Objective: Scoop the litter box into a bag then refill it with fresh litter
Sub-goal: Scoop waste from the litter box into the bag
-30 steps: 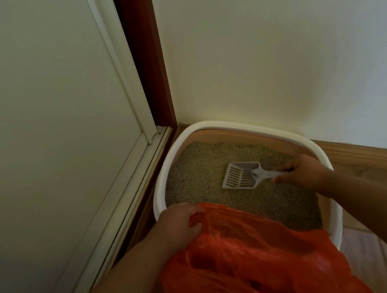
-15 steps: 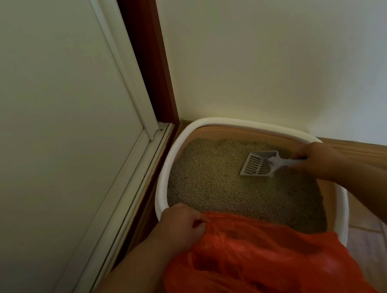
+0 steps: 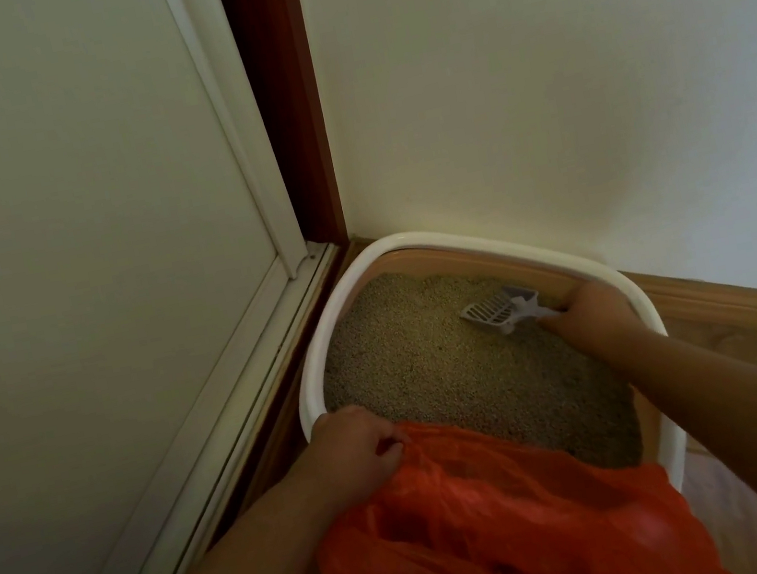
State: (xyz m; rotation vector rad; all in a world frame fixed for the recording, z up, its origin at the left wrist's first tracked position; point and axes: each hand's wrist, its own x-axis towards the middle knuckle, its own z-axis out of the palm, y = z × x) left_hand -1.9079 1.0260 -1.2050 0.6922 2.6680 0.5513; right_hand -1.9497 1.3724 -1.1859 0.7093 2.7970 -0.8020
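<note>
A white-rimmed litter box (image 3: 321, 347) sits in the room's corner, filled with beige litter (image 3: 436, 367). My right hand (image 3: 592, 307) grips the handle of a white slotted scoop (image 3: 499, 311), whose head lies on the litter near the box's far right wall. My left hand (image 3: 357, 447) pinches the edge of an orange plastic bag (image 3: 500, 528) at the box's near rim. The bag hangs open and covers the near part of the box.
A white door panel (image 3: 88, 287) with a sill track runs along the left. A dark red door frame (image 3: 283, 101) meets the white wall (image 3: 557, 78) at the corner. Wooden skirting (image 3: 734, 310) lines the wall on the right.
My right hand has carried the scoop from the middle of the litter toward the far right wall of the box. My left hand keeps its hold on the bag.
</note>
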